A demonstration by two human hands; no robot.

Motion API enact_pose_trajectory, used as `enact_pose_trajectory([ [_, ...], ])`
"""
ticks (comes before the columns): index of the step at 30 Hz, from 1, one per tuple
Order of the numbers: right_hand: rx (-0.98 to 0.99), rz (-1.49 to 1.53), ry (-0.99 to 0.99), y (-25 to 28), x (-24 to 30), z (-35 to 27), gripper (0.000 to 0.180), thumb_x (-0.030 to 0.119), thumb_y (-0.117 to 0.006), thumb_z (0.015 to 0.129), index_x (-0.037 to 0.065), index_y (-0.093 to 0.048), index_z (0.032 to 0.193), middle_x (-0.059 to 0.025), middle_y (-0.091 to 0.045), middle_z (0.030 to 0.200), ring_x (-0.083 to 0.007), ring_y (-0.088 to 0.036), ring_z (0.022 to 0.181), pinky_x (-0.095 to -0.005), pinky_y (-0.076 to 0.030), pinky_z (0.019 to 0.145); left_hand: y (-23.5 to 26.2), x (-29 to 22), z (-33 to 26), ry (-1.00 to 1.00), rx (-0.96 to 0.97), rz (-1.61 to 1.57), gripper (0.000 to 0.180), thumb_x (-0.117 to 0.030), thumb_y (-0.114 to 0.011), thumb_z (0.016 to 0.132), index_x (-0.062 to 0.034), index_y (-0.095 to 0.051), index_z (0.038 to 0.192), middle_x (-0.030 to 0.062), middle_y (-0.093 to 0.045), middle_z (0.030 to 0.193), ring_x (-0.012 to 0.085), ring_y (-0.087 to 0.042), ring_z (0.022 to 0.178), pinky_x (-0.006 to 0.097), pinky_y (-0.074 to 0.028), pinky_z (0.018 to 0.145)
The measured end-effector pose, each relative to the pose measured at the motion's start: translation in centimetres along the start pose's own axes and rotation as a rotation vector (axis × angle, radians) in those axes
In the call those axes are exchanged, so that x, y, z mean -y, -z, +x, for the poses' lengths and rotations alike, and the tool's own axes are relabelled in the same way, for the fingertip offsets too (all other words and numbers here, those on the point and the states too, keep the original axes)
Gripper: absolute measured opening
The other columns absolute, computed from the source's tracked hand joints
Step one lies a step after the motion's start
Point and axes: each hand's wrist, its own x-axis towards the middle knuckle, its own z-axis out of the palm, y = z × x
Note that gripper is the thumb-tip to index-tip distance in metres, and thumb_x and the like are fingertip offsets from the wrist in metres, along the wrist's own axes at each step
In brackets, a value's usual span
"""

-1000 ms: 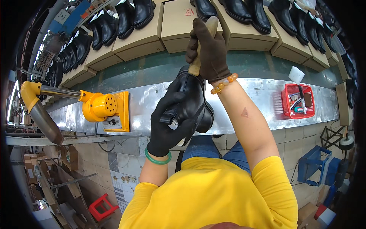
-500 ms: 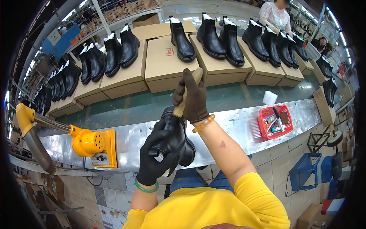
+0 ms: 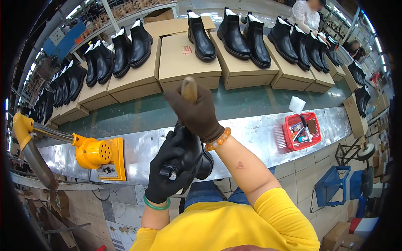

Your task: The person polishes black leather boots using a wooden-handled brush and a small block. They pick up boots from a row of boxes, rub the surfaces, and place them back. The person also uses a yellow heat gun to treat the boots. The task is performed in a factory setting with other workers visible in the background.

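I see the black boot (image 3: 193, 155) held just above my lap, on the near side of the metal surface (image 3: 259, 134) and to the right of the yellow machine (image 3: 98, 154). My left hand (image 3: 169, 171), gloved black, is clamped around the boot from below. My right hand (image 3: 196, 112), in a brown glove, sits directly above it, closed on a wooden-handled tool (image 3: 189, 88) that stands nearly upright. The boot's long axis seems to run away from me, but both hands cover most of it. I cannot make out the tool's working end, hidden behind the right hand.

Bright overhead light, metal glare, fisheye-bent dark rim
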Motion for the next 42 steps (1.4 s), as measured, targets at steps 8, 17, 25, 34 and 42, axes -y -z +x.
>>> enact_pose_trajectory([
  [8, -0.06, 0.369, -0.364, 1.8, 1.4, 0.0, 0.017, 0.014, -0.066, 0.083, 0.006, -0.052, 0.078, -0.003, -0.051, 0.055, -0.0109, -0.048, 0.041, -0.0253, -0.041, 0.04, 0.2, -0.1, -0.3, -0.031, 0.004, 0.035, 0.05, -0.012, -0.076, 0.064, -0.0084, -0.056, 0.11, 0.0211, -0.05, 0.131, 0.0417, -0.036, 0.132, 0.048, -0.025, 0.109],
  [17, -0.091, 0.377, -0.332, 1.9, -0.1, -1.4, 0.019, 0.021, -0.062, 0.086, 0.007, -0.052, 0.078, -0.0036, -0.051, 0.058, -0.0145, -0.053, 0.05, -0.0351, -0.053, 0.063, 0.3, -0.3, -0.7, -0.004, -0.018, 0.019, 0.052, -0.01, -0.075, 0.064, -0.0075, -0.055, 0.112, 0.0222, -0.049, 0.131, 0.0409, -0.035, 0.132, 0.048, -0.024, 0.109],
  [25, -0.205, 0.698, -0.582, 2.7, -1.4, -0.5, 0.023, 0.022, -0.058, 0.085, 0.009, -0.049, 0.068, -0.0014, -0.042, 0.056, -0.0156, -0.048, 0.049, -0.0454, -0.056, 0.075, 0.2, -0.5, -1.1, -0.061, -0.019, 0.067, 0.053, -0.009, -0.073, 0.064, -0.0094, -0.055, 0.114, 0.02, -0.05, 0.131, 0.0421, -0.034, 0.133, 0.048, -0.026, 0.108],
  [34, -0.211, 0.651, -0.559, 2.2, -1.3, -0.6, 0.019, 0.019, -0.062, 0.081, 0.003, -0.052, 0.078, -0.0035, -0.048, 0.059, -0.0139, -0.049, 0.047, -0.0381, -0.057, 0.064, 0.2, -0.6, -1.2, -0.083, -0.009, 0.096, 0.052, -0.007, -0.07, 0.065, -0.0107, -0.054, 0.114, 0.0195, -0.05, 0.131, 0.0432, -0.034, 0.132, 0.049, -0.025, 0.108],
  [42, -0.202, 0.552, -0.476, 1.5, -0.9, -0.8, 0.02, 0.02, -0.064, 0.08, 0.003, -0.054, 0.078, -0.0039, -0.049, 0.06, -0.0139, -0.051, 0.05, -0.0372, -0.056, 0.061, 0.0, -0.7, -1.2, -0.083, -0.016, 0.091, 0.052, -0.004, -0.07, 0.063, -0.0103, -0.054, 0.113, 0.0196, -0.05, 0.131, 0.0432, -0.034, 0.132, 0.05, -0.025, 0.108],
])
